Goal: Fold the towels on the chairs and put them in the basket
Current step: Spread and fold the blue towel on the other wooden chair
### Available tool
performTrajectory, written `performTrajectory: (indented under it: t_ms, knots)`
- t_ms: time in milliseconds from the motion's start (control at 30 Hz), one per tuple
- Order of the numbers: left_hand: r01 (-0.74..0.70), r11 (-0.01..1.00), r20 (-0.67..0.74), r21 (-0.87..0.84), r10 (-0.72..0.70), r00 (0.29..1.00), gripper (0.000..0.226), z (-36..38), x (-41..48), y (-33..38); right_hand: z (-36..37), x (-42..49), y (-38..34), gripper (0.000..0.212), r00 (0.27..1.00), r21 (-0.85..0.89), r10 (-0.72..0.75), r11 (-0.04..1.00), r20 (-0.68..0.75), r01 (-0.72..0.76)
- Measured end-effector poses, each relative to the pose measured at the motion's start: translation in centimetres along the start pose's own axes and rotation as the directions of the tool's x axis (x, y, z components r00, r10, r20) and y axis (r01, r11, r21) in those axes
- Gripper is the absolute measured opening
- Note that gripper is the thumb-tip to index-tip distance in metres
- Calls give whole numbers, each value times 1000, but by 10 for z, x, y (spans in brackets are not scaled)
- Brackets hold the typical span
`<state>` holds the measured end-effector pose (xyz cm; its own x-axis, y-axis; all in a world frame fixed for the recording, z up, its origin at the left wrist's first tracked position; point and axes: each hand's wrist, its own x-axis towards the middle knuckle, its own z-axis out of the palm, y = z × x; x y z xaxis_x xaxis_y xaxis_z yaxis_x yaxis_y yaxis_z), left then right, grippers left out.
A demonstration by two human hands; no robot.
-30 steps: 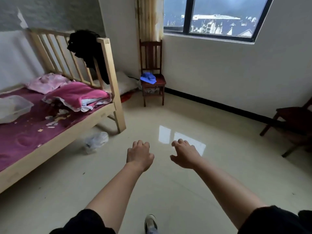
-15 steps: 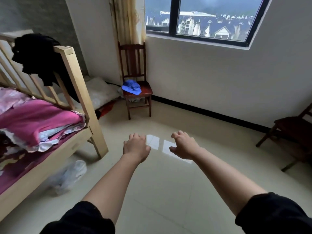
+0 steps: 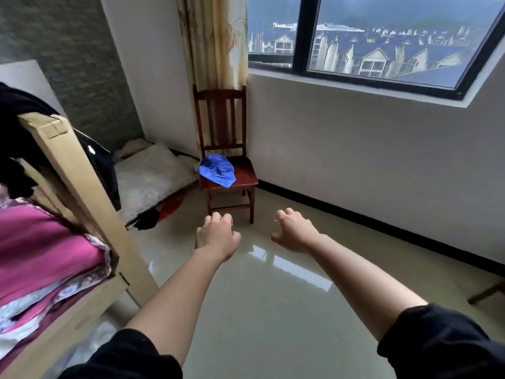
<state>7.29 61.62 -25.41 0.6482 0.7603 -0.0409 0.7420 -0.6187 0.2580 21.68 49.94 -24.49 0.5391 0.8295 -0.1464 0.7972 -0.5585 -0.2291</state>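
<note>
— where's the blue towel [image 3: 217,170]?
— crumpled on the seat of the wooden chair [image 3: 220,116], under the curtain [image 3: 216,36].
— and the grip?
— left hand [image 3: 217,236] and right hand [image 3: 296,232] reach out over the floor [image 3: 273,310], fingers loosely curled, holding nothing.

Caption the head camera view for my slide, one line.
Left hand and right hand, both empty, held out toward a crumpled blue towel on a wooden chair by the window.

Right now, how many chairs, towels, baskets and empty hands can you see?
Chairs: 1, the wooden chair; a leg at the right edge may be another.
Towels: 1, the blue towel on its seat.
Baskets: 0 in view.
Empty hands: 2, left hand, right hand.
Total: 4.
</note>
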Motion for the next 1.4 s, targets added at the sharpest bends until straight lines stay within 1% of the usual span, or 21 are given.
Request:
performTrajectory:
  t_ms: [33, 100, 200, 300, 400, 600, 767, 867, 967, 1167, 1233, 1267, 1300, 1400]
  knots:
    - [9, 1000, -3, -2, -9, 1000, 34, -1, 29, -1, -5, 30, 1, 47, 1000, 7, 7, 1000, 8, -7]
    - [18, 1000, 2, -5, -18, 1000, 33, -4, 59, -3, -10, 61, -1, 46, 1000, 33, 4, 999, 23, -4]
    - [54, 998, 10, -39, -53, 999, 32, 1, 140, -11, -12, 143, -1, 46, 999, 44, -23, 999, 38, 22]
    - [68, 997, 15, -37, -68, 998, 33, 6, 216, -24, -7, 222, -4, 49, 998, 14, -22, 1000, 63, 21]
    - [78, 996, 14, -44, -77, 997, 33, 11, 289, -42, -1, 296, -11, 47, 998, -13, -11, 1000, 64, 12]
    - [87, 996, 64, -5, -87, 994, 32, 9, 438, -84, -3, 452, -34, 48, 994, 27, 17, 999, 106, -20]
    - [118, 992, 107, -34, -114, 988, 33, 11, 527, -106, -1, 545, -37, 47, 986, 33, 30, 999, 167, -36]
    - [158, 985, 130, -63, -149, 980, 32, 20, 576, -120, 5, 601, -32, 49, 977, 40, 54, 997, 205, -64]
    - [200, 977, 165, -69, -187, 968, 32, 34, 629, -133, 10, 662, -25, 52, 965, 21, 41, 999, 259, -48]
    - [347, 930, 228, -119, -314, 922, 33, 68, 748, -144, 20, 802, 3, 43, 943, -3, 21, 1000, 333, -21]
    - [374, 914, 244, -156, -331, 911, 32, 69, 762, -142, 15, 817, 6, 44, 939, -8, 22, 1000, 344, -21]
    - [415, 892, 273, -181, -360, 892, 31, 86, 794, -144, 25, 854, 15, 45, 924, -10, 27, 1000, 381, -25]
    - [438, 874, 281, -207, -376, 883, 31, 90, 808, -146, 27, 869, 19, 47, 921, -2, 34, 999, 388, -35]
    - [468, 856, 311, -221, -393, 865, 32, 104, 837, -151, 39, 903, 27, 52, 900, 0, 47, 999, 434, -52]
